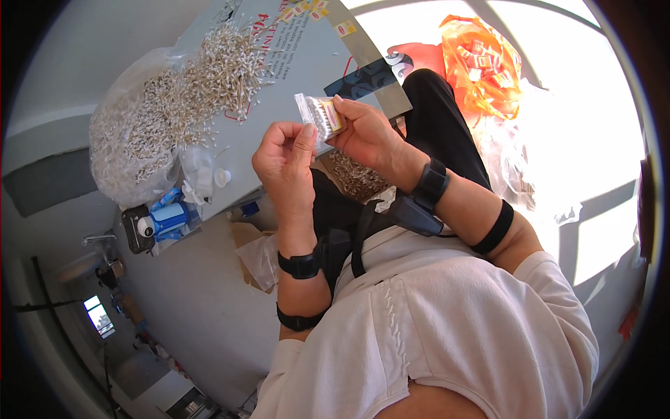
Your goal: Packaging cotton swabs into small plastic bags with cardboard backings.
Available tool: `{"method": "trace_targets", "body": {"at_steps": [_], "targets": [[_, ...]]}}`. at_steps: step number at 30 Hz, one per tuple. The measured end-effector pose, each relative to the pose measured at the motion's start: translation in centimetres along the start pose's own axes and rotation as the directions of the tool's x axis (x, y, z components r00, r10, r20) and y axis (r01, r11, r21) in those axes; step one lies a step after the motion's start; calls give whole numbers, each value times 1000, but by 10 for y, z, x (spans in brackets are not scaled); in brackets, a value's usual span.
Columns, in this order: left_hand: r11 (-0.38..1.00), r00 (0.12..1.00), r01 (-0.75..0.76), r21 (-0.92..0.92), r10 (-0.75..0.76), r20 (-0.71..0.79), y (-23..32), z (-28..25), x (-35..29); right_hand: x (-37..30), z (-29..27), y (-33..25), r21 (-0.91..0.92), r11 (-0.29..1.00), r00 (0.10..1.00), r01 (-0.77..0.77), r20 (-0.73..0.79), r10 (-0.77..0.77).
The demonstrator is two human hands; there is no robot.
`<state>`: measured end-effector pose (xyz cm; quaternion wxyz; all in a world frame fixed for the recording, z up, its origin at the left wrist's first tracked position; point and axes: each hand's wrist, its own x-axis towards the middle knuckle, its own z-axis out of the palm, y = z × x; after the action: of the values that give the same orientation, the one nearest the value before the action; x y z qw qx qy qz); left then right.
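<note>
Both my hands hold a small clear plastic bag of cotton swabs (322,116) over the near edge of the table. White swab tips show through the film, beside a yellow label. My left hand (286,152) pinches the bag's lower left side between thumb and fingers. On the other side, my right hand (366,133) grips the labelled end, thumb on top. A large heap of loose cotton swabs (227,66) lies on the table beyond my left hand, spilling from a big clear plastic bag (105,140).
The grey table (307,70) carries small yellow labels (345,28) at its far edge. A blue and white bottle (164,220) stands at its left corner. More swabs (359,174) sit below my hands. An orange bag of packets (481,66) is on the right.
</note>
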<state>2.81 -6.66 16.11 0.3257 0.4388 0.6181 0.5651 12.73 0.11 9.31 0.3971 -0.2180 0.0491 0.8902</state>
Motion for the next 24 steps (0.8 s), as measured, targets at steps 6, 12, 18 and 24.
{"method": "trace_targets", "body": {"at_steps": [6,12,18,24], "targets": [[705,867,-483,519,468,171,-5,20,-20,4,-11,-2,115,987,987,-114,130,98],[384,702,-640,666,644,303,-14,21,-22,3,-10,-1,219,955,963,-202,223,153],[176,592,-702,690,682,429,-13,15,-21,-1,-5,-1,245,943,945,-226,291,151],[191,579,-733,653,680,451,-13,14,-21,-1,-5,-2,220,952,947,-212,288,145]]}}
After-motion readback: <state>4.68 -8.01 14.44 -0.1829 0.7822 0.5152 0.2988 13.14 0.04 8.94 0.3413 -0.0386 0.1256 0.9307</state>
